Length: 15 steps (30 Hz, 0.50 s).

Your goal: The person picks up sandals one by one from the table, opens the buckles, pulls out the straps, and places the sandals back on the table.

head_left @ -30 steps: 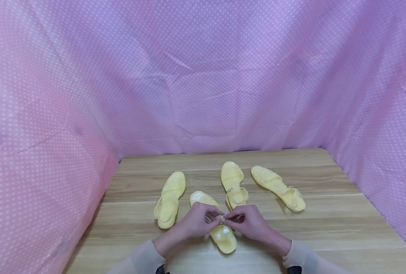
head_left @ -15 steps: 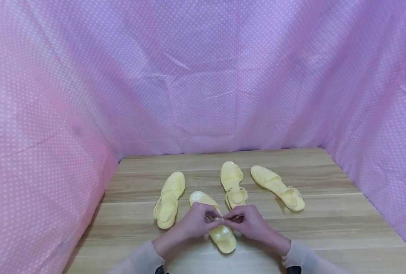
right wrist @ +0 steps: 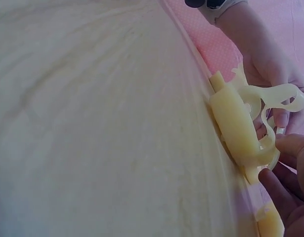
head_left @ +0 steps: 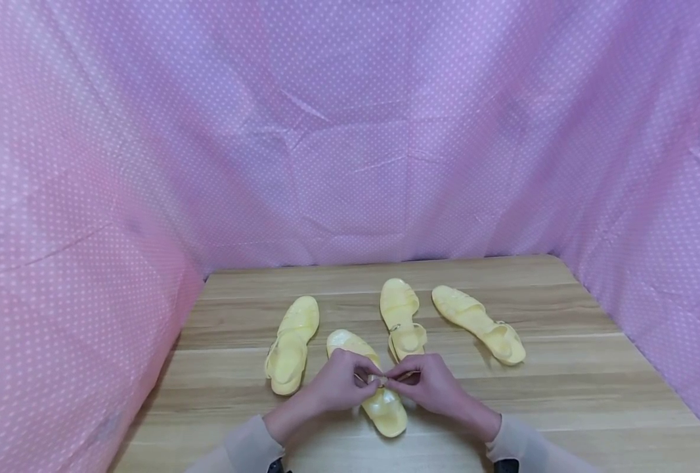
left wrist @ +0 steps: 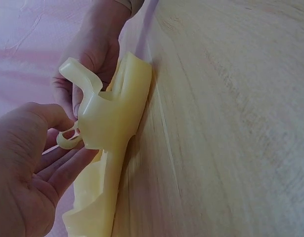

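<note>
A pale yellow sandal [head_left: 387,420] lies slantwise on the wooden table at the near middle, toe pointing away to the left. Over its middle, my left hand [head_left: 343,381] and right hand [head_left: 431,384] meet fingertip to fingertip. Both pinch the thin ankle strap, near a small buckle [head_left: 381,380]. In the left wrist view, a curled strap loop [left wrist: 67,141] sits at the left fingertips beside the sandal's heel cup [left wrist: 102,121]. From the right wrist, another loop of strap [right wrist: 286,94] sticks out past the fingers. The fingers partly hide where the strap meets the buckle.
Three similar yellow sandals lie around: one at the left [head_left: 291,345], one just beyond my hands [head_left: 401,309], one at the right [head_left: 480,323]. The wooden table [head_left: 563,394] is bounded by pink dotted cloth [head_left: 350,164] at the back and sides.
Both hands stay in place over the same sandal. Only the fingertips shift slightly at the strap: they close together half a second ago, then part a little, showing the buckle again.
</note>
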Tool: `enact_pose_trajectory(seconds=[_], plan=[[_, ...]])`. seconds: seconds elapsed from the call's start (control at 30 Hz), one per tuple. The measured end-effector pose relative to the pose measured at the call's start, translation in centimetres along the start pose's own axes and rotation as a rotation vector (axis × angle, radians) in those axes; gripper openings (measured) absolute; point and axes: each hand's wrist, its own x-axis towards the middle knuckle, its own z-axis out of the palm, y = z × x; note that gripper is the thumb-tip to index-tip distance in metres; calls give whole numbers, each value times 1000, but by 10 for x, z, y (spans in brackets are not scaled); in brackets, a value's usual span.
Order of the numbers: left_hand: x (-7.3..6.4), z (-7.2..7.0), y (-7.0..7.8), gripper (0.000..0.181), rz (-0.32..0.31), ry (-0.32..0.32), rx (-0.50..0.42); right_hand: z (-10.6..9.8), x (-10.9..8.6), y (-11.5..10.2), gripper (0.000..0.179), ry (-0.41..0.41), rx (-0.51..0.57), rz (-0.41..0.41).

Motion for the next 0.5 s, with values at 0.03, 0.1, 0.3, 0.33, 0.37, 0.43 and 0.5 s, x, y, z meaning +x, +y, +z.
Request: enact_pose_trajectory(seconds=[0.03, 0.1, 0.3, 0.33, 0.37, 0.43, 0.5], plan=[[0, 0, 0, 12, -5, 2, -9, 0, 0, 0, 10, -3, 5, 2], [-1, 1, 0, 11, -18, 8, -27, 0, -1, 1, 10, -8, 15, 3], [-2, 3, 0, 5, -29, 11, -49, 0, -2, 1, 11, -12, 25, 3], [-1, 4, -1, 6, -25, 12, -40, 0, -1, 1, 11, -10, 18, -5], [-1, 4, -1, 6, -20, 14, -31, 0, -1, 1, 11, -8, 10, -14], [-1, 4, -2, 6, -12, 23, -8, 0, -2, 2, 11, -5, -7, -32], [-1, 3, -3, 5, -7, 31, 3, 0, -2, 2, 10, -3, -20, -35]])
